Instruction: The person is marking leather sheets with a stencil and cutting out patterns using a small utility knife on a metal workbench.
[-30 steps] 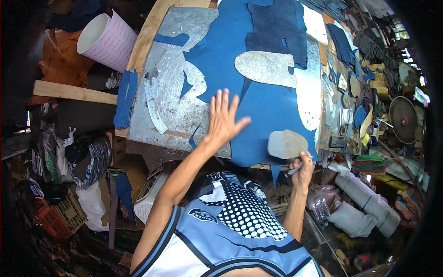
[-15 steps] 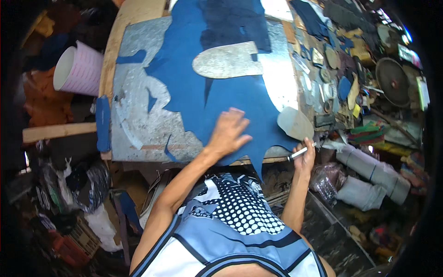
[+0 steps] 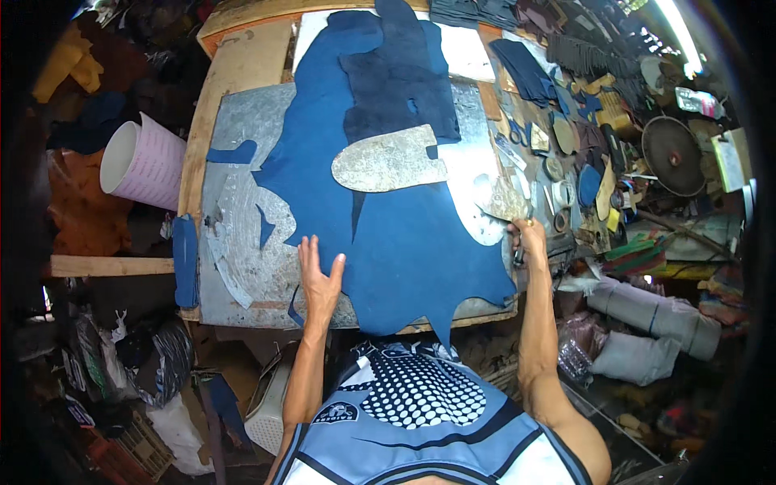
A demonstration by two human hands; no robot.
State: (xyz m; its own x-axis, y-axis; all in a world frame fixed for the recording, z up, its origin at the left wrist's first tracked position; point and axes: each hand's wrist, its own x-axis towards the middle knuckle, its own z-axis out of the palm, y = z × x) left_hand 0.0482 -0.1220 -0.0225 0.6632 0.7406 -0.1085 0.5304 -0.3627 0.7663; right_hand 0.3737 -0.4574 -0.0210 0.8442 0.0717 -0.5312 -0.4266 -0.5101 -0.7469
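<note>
A large blue leather hide (image 3: 420, 263) lies across the metal-topped table, its pointed edges reaching the front. My left hand (image 3: 321, 283) is open at the hide's left edge, thumb and fingers spread, holding nothing. Closed at the right of the hide, my right hand (image 3: 529, 236) grips a flat grey template (image 3: 503, 199) with a rounded outline. The dark end of a slim, pen-like tool (image 3: 518, 257) also shows below these fingers. On the hide rests a larger grey sole-shaped template (image 3: 390, 160) with a notch in its straight end. Darker blue leather (image 3: 396, 89) lies beyond it.
Tools, tape rolls and cut pieces crowd the bench at right, with scissors (image 3: 518, 132) and a round dark dish (image 3: 673, 157). A pink-and-white roll (image 3: 144, 166) stands at left. Blue scraps (image 3: 233, 153) lie on the metal sheet (image 3: 230, 194). Wrapped rolls (image 3: 655, 315) sit lower right.
My left hand has moved left from the middle of the hide to its edge. My right hand has reached farther forward with the grey template. The view has shifted, showing more of the table's far end.
</note>
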